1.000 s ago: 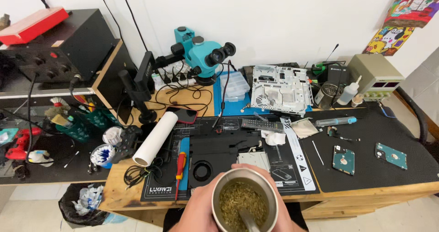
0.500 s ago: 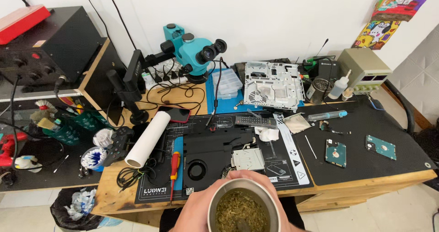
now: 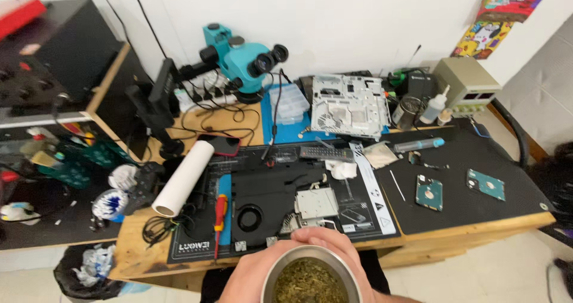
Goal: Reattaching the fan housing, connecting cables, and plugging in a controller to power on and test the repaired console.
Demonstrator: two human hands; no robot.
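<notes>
My left hand [image 3: 262, 270] is shut around a round metal cup [image 3: 296, 252] filled with chopped green-brown herb, held close under the camera at the bottom edge. The fingers curl over the cup's far rim. The cup hangs just in front of the wooden workbench [image 3: 477, 234]. Right behind it on the black mat lies an opened black device [image 3: 268, 198] with a round fan and a silver metal box. My right hand is out of sight.
A red screwdriver [image 3: 219, 210] and a white roll [image 3: 184, 177] lie left of the device. Two bare hard drives [image 3: 429, 192] rest on the right mat. At the back stand a teal microscope [image 3: 245, 58], a metal shield plate [image 3: 349, 105] and a beige box [image 3: 468, 85].
The cup has sunk lower in view and sits closer to the camera. The metal straw seen in it a second ago no longer shows. The view has shifted slightly over the bench.
</notes>
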